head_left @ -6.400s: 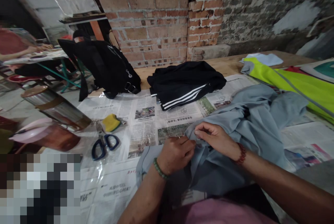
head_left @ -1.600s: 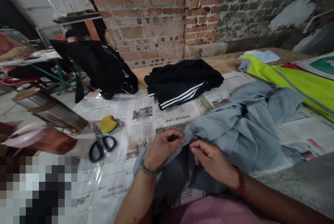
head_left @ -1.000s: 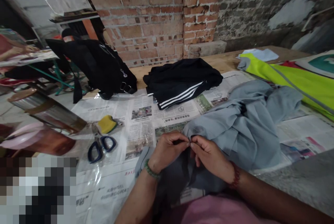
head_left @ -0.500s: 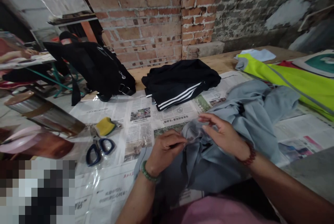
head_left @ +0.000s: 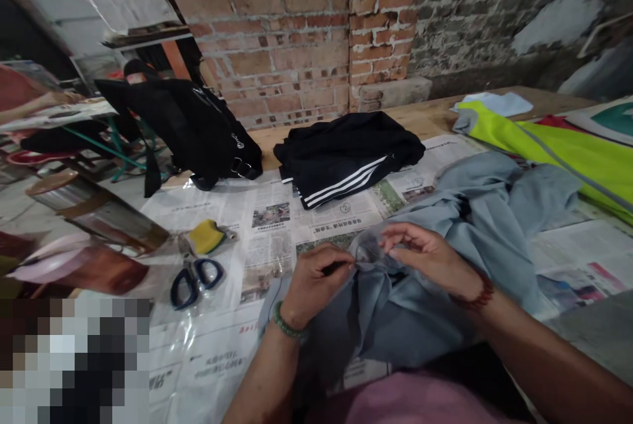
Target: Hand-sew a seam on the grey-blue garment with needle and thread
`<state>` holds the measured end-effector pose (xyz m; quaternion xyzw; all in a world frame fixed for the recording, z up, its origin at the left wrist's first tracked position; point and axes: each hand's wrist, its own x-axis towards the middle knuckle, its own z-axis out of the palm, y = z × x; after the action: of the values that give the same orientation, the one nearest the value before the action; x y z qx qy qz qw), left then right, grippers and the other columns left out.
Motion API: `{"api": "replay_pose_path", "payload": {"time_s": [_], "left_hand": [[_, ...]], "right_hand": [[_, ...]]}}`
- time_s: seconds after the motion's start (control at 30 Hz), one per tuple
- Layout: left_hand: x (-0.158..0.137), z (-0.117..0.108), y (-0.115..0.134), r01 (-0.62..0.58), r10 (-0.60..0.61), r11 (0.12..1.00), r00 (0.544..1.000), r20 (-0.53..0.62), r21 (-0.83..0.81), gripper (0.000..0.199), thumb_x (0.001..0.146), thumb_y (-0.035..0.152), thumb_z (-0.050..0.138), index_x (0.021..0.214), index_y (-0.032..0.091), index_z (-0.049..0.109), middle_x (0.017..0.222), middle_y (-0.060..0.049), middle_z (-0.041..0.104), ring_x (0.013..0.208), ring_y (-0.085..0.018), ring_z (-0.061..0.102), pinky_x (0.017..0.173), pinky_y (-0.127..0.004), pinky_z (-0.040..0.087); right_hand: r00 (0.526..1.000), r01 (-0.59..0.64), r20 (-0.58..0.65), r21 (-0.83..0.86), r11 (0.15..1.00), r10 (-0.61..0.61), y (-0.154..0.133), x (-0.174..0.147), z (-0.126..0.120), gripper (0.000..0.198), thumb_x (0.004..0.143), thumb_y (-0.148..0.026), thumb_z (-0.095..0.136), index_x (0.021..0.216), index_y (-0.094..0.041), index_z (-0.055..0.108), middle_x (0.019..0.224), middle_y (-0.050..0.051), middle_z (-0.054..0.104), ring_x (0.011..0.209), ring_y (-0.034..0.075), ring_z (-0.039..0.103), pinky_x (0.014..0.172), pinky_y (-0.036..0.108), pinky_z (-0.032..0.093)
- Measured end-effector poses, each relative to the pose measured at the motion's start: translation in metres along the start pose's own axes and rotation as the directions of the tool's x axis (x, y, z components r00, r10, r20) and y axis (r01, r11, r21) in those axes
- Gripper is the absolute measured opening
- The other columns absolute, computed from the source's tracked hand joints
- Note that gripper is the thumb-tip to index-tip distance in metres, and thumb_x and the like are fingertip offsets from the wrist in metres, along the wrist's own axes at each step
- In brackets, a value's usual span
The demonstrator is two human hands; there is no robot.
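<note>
A grey garment [head_left: 395, 318] lies bunched in front of me, its kind hidden by the folds. My left hand [head_left: 319, 279], with a green bead bracelet on the wrist, pinches a gathered fold at thumb and forefinger. Opposite it, my right hand [head_left: 430, 259], wearing a red bead bracelet, has its fingers bent toward the thumb at the other side of that fold. Any small item between the fingertips is too fine to make out. Dark-handled scissors [head_left: 195, 275] rest to the left beside a yellow sponge-like piece [head_left: 206, 237].
Newspaper [head_left: 208, 345] under clear plastic covers the table. Behind are a black bag [head_left: 192, 127] and black striped clothing [head_left: 351, 157]. A fluorescent yellow garment [head_left: 558, 147] lies right. A metal flask [head_left: 103, 213] and a pink-lidded container [head_left: 93, 266] stand left. A person's arm [head_left: 24, 104] shows far left.
My right hand has dropped slightly, its fingers curling in closer to the fold. The left hand keeps its pinch. The whole view has shifted a little, moving the scene rightward.
</note>
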<state>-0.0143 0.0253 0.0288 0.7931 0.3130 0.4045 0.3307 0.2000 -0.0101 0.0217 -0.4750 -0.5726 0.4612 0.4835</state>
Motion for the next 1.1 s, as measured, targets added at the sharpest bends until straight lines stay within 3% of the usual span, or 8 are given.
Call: {"api": "replay_pose_path", "payload": {"time_s": [0.17,0.37,0.47,0.6,0.77,0.93,1.03,1.1], "left_hand": [[0.000,0.002,-0.002,-0.003,0.003,1.000,1.000,-0.012,0.001,0.012,0.072,0.010,0.060,0.073,0.018,0.068,0.070,-0.003,0.065,0.067,-0.014,0.061,0.062,-0.025,0.048],[0.002,0.000,0.005,-0.029,0.030,0.998,0.999,0.017,-0.059,0.010,0.072,0.012,0.061,0.071,0.018,0.069,0.068,-0.004,0.065,0.066,-0.014,0.061,0.061,-0.024,0.048],[0.002,0.000,0.008,-0.028,0.032,0.997,0.998,0.048,-0.075,0.009,0.073,0.013,0.061,0.072,0.017,0.069,0.067,-0.004,0.064,0.065,-0.014,0.060,0.060,-0.024,0.048],[0.003,0.000,0.008,-0.025,0.030,0.996,0.998,0.063,-0.083,0.009,0.073,0.014,0.061,0.073,0.018,0.070,0.067,-0.005,0.064,0.065,-0.014,0.060,0.060,-0.024,0.048],[0.003,-0.002,0.006,0.005,-0.002,0.998,0.999,0.051,-0.065,0.010,0.071,0.010,0.062,0.071,0.018,0.069,0.068,-0.004,0.065,0.067,-0.014,0.061,0.063,-0.024,0.048],[0.001,0.001,0.004,0.093,-0.093,0.996,0.996,-0.001,0.002,0.011,0.070,0.009,0.061,0.071,0.017,0.068,0.069,-0.003,0.064,0.067,-0.014,0.060,0.063,-0.024,0.047],[0.000,0.002,0.001,0.151,-0.149,0.988,0.988,-0.041,0.044,0.011,0.069,0.009,0.060,0.070,0.017,0.067,0.068,-0.002,0.063,0.065,-0.013,0.059,0.061,-0.023,0.045],[0.000,0.003,0.000,0.180,-0.177,0.982,0.982,-0.058,0.049,0.012,0.068,0.008,0.060,0.070,0.017,0.067,0.067,-0.001,0.063,0.064,-0.012,0.058,0.060,-0.023,0.045]], "right_hand": [[0.997,-0.071,-0.005,0.164,0.984,0.072,-0.007,-0.019,-0.006,0.021,0.073,-0.027,0.062,0.092,-0.020,0.057,0.071,-0.001,0.060,0.056,0.010,0.058,0.061,0.025,0.047],[0.947,-0.294,-0.159,-0.090,0.952,0.277,0.014,-0.005,-0.011,0.036,0.078,-0.050,0.049,0.078,-0.015,0.060,0.060,-0.002,0.054,0.039,0.006,0.043,0.039,0.019,0.033],[0.959,-0.284,-0.092,-0.259,0.923,0.270,0.018,0.004,-0.007,0.045,0.079,-0.053,0.045,0.065,-0.014,0.062,0.051,-0.002,0.048,0.041,0.006,0.039,0.039,0.019,0.029],[0.964,-0.223,0.068,-0.314,0.923,0.256,0.009,0.010,0.006,0.033,0.071,-0.043,0.059,0.057,-0.014,0.062,0.048,-0.003,0.047,0.046,0.007,0.039,0.044,0.019,0.028],[0.937,-0.345,0.058,-0.010,0.939,0.345,0.007,0.005,0.010,0.023,0.067,-0.037,0.063,0.065,-0.013,0.061,0.049,-0.005,0.044,0.041,0.004,0.032,0.039,0.018,0.021],[0.991,-0.111,-0.028,0.373,0.921,0.130,0.018,-0.020,-0.006,0.023,0.071,-0.039,0.063,0.063,-0.017,0.059,0.044,-0.007,0.039,0.038,0.005,0.031,0.046,0.022,0.032],[0.989,-0.036,0.148,0.322,0.946,-0.013,0.014,-0.037,-0.012,0.021,0.071,-0.039,0.063,0.061,-0.020,0.063,0.047,-0.005,0.044,0.042,0.007,0.037,0.054,0.025,0.039],[0.890,-0.043,0.456,0.115,0.992,-0.014,0.005,-0.045,-0.011,0.018,0.071,-0.037,0.063,0.066,-0.020,0.067,0.053,-0.002,0.052,0.051,0.010,0.047,0.057,0.024,0.040]]}}
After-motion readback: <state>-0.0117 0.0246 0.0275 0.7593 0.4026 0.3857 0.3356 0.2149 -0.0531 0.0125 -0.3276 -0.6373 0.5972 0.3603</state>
